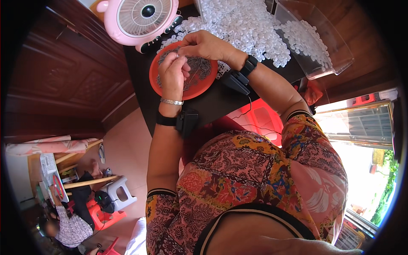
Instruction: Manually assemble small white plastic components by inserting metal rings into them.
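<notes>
My left hand (172, 73) and my right hand (207, 46) meet over an orange-red bowl (199, 90). Inside the bowl lies a heap of thin grey metal pieces that look like small nails (199, 68). The fingers of both hands are pinched together, fingertips almost touching. Whatever is between them is too small and too covered to name; a pale speck shows there. Behind the bowl spreads a large pile of small white plastic pieces (242, 32), some close to my right wrist. A bracelet and a black strap circle my left wrist; another black strap is on the right.
The black table (142, 80) carries a pink fan (144, 21) at the back left. At the back right a clear plastic box (342, 55) holds more white pieces. Below the table edge is a red plastic stool (261, 117). Another person (76, 225) sits at the lower left.
</notes>
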The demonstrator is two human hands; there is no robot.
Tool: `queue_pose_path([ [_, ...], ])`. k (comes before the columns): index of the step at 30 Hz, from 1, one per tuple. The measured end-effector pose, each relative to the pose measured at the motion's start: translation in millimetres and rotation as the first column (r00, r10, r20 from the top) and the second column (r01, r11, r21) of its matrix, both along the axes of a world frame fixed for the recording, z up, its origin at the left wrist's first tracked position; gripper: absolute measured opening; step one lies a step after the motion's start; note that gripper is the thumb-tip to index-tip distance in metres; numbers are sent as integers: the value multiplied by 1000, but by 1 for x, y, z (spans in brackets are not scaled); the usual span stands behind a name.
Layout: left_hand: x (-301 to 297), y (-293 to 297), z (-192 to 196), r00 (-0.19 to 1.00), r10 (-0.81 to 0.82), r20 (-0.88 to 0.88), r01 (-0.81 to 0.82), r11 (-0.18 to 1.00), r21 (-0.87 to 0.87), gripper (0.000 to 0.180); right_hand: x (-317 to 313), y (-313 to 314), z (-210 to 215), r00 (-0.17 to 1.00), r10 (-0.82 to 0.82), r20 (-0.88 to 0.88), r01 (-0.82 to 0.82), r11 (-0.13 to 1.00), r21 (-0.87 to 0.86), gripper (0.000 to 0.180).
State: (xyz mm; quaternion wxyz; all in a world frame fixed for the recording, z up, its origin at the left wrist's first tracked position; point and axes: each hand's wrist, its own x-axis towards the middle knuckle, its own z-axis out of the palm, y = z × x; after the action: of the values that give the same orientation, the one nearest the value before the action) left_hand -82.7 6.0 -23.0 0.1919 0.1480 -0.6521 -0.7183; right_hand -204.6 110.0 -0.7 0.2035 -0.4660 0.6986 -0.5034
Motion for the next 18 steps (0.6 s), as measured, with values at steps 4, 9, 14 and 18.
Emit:
queue_pose_path([
  [4,1,-1,2,998,58,-13,-57,997,52,11,-5,0,-9,987,-53,151,59,998,-35,24],
  [9,0,-2,1,996,94,10,-94,993,65,10,-12,4,-20,931,-28,-364,28,1000,-7,19],
  [14,-2,-8,2,988,154,-30,-148,979,142,10,0,0,-26,586,60,-808,55,992,113,14],
  [18,-1,-10,1,982,187,-27,-181,971,154,11,7,-4,-27,585,63,-808,107,982,154,10],
])
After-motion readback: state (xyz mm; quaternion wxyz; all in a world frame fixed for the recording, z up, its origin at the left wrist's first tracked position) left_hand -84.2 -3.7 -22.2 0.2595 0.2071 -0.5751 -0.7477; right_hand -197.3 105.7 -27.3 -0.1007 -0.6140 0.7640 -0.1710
